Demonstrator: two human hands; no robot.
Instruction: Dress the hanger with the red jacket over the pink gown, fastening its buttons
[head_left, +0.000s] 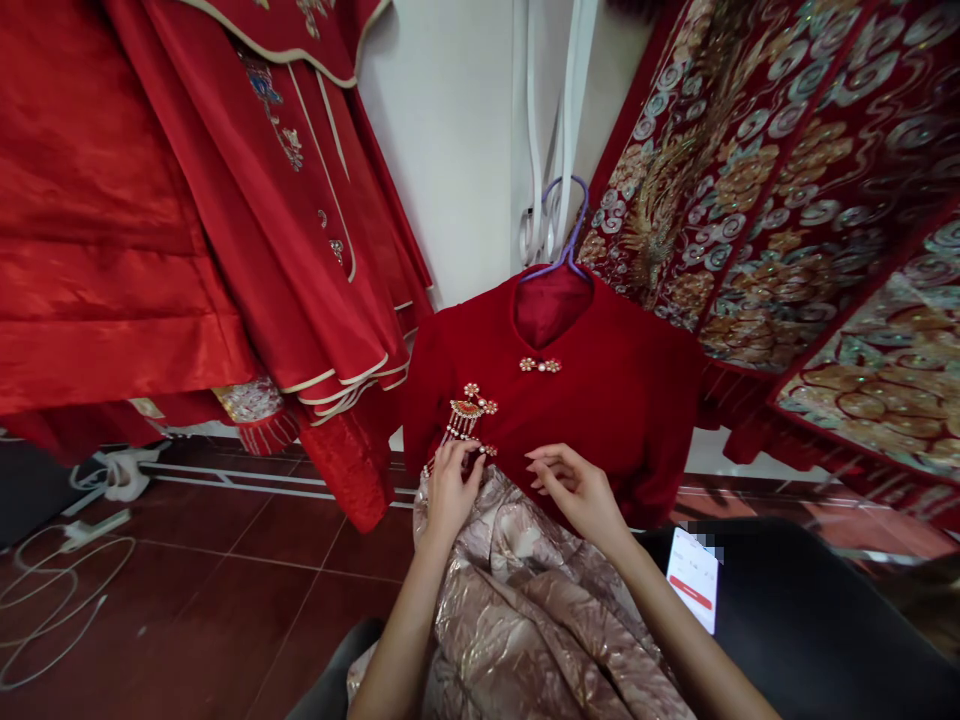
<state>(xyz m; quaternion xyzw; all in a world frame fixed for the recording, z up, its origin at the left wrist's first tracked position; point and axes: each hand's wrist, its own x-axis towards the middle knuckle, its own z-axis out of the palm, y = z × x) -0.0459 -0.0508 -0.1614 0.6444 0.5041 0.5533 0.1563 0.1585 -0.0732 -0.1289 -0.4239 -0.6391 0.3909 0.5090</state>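
Hanging at the centre of the frame: one red top (pixel 622 400) on a purple hanger (pixel 573 252), with a beaded ornament (pixel 466 409) left of centre. Left hand (pixel 452 490), fingers bent at the ornament's lower end, and right hand (pixel 583 492), fingers loosely curled before the top; whether either grips anything cannot be told. Pale patterned cloth (pixel 499 620), bottom centre; phone (pixel 691 580), lower right.

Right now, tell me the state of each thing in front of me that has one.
Left hand: fingers bent, at the beaded ornament
Right hand: fingers curled, over the red top; grip unclear
Red top: hanging
Purple hanger: in the top's neck
Phone: screen lit, on a black surface
Patterned fabric: creased
White cable: loosely looped
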